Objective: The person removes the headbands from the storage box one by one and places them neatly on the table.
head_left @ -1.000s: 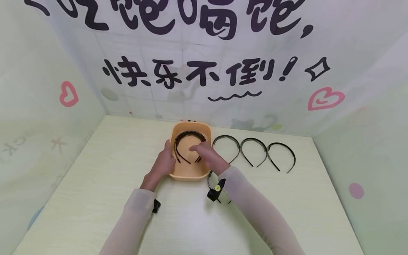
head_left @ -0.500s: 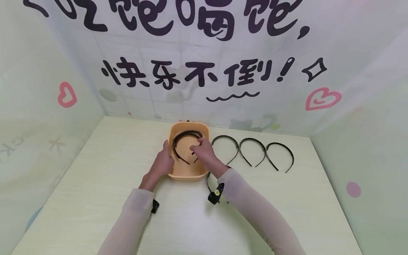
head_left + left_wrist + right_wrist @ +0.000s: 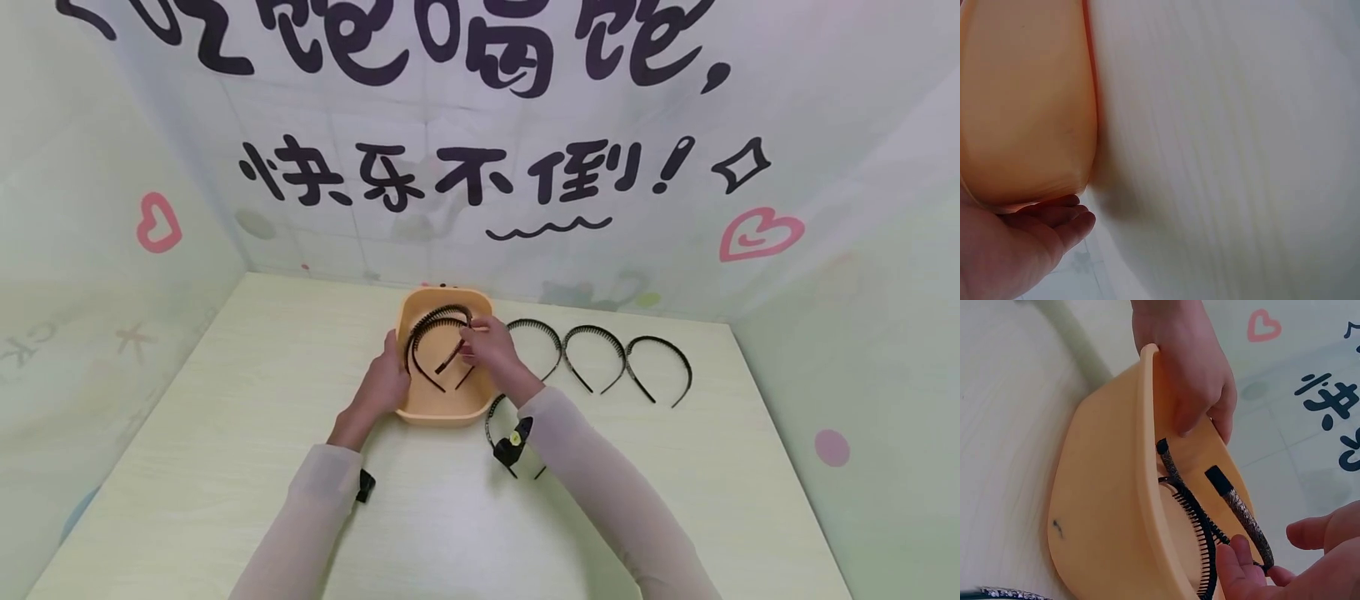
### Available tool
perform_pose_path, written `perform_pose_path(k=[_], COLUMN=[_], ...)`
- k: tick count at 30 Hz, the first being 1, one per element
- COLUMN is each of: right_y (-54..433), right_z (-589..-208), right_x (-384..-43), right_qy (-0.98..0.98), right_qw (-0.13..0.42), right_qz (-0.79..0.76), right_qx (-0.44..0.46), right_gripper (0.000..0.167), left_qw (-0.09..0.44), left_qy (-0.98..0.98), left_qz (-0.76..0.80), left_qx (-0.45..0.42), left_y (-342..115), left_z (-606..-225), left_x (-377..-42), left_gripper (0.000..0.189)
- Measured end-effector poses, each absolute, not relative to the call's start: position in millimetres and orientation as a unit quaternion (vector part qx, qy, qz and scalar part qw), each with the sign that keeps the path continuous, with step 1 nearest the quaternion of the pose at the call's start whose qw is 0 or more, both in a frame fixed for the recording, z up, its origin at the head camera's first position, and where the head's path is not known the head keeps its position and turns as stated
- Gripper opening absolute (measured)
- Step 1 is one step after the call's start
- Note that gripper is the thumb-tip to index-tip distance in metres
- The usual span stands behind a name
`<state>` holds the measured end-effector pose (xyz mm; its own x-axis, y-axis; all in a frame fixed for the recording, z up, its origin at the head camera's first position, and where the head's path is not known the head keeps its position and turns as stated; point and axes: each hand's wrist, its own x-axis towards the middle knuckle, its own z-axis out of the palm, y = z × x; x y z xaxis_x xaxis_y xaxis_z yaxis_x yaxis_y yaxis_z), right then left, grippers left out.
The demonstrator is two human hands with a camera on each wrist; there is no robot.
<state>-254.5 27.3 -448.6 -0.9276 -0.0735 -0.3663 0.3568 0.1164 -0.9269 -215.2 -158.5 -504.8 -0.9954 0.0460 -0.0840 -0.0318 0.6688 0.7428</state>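
Observation:
My left hand (image 3: 384, 379) grips the left wall of a peach plastic bin (image 3: 442, 407), thumb inside and fingers outside. My right hand (image 3: 491, 343), over the bin's right side, pinches a black headband (image 3: 450, 356) by one side. One glittery leg of that headband (image 3: 1244, 512) stands tilted up in the right wrist view, its dark tip free. Beneath it in the bin lies another toothed headband (image 3: 430, 379). Left-hand fingers (image 3: 1075, 228) curl beneath the bin's edge in the left wrist view.
On the pale table (image 3: 285, 358) right of the bin, three headbands lie in a row: a near one (image 3: 528, 322), a middle one (image 3: 597, 328) and a far one (image 3: 662, 339). Another headband (image 3: 491, 417) lies partly hidden under my right wrist. A printed cloth wall (image 3: 420, 242) stands behind.
My right hand has taken hold of a headband in the bin and moved slightly right and up, tilting it so one leg swings forward. The left hand stays on the bin.

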Motion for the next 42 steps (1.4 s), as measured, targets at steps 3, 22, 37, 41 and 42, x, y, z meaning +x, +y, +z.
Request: perform_pose_path(k=[3, 22, 37, 41, 42], right_y=[26.8, 34.3, 35.5, 39.2, 40.4], right_z=[-450.3, -448.8, -449.6, -449.9, -449.8], right_x=[-255.4, -261.7, -262.9, -263.7, -263.8], right_qy=[0.734, 0.774, 0.774, 0.766, 0.764], right_qw=[0.151, 0.161, 0.150, 0.159, 0.162], right_qz=[-0.654, -0.608, -0.610, -0.618, -0.619], right_qx=[0.103, 0.071, 0.075, 0.078, 0.078], right_gripper=[0.031, 0.042, 0.045, 0.045, 0.045], left_qw=[0.055, 0.056, 0.054, 0.051, 0.051], left_qy=[0.910, 0.906, 0.906, 0.909, 0.910], left_qz=[0.411, 0.420, 0.419, 0.414, 0.412], left_qx=[-0.001, -0.006, -0.004, -0.003, -0.003], left_y=[-158.0, -158.5, -158.9, -159.0, -158.9], left_z=[-504.4, -504.2, -504.0, -504.2, -504.2], left_x=[-214.2, -214.4, -213.7, -214.8, -215.0], left_gripper=[0.065, 0.072, 0.069, 0.066, 0.065])
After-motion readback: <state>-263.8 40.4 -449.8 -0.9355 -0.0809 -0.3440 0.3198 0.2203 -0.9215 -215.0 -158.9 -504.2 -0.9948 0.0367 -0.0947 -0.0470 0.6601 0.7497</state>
